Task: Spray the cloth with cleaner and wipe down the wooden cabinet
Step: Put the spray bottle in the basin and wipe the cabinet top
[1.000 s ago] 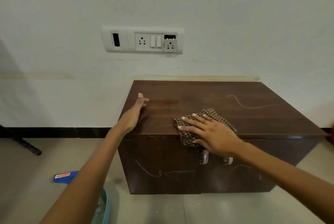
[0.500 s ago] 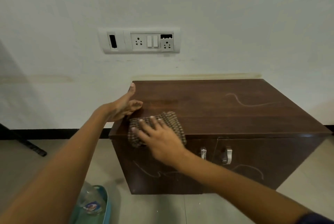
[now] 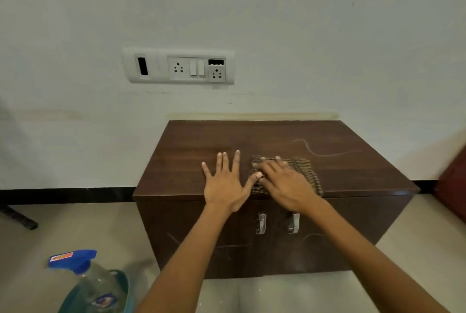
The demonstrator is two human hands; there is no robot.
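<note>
Nearest you, down at the lower left, the spray bottle (image 3: 87,285) with its blue trigger head stands on the floor in what looks like a teal tub (image 3: 121,290), well apart from both hands. Spraying seems done; you are in the wiping step.

Above the cabinet's two metal door handles (image 3: 277,223), your left hand (image 3: 224,184) now lies flat on the top of the wooden cabinet (image 3: 353,186), fingers spread wide and holding nothing. Half a second ago it was curled over the left edge of the top; it has come inward, so its thumb now sits just beside, perhaps touching, the cloth.

Your right hand (image 3: 285,186) presses palm-down on the checked cloth (image 3: 306,174), fingers extended and open over it rather than closed around it. The cloth has swung back from the front left corner to the middle of the top, near the front edge. I read that as one back-and-forth pass over the left front strip.

Farther back, a pale curved scribble (image 3: 325,152) remains on the right rear of the top, and fainter marks show on the door fronts, so those areas likely need wiping. Beyond, a switch and socket plate (image 3: 179,68) sits on the wall.
</note>
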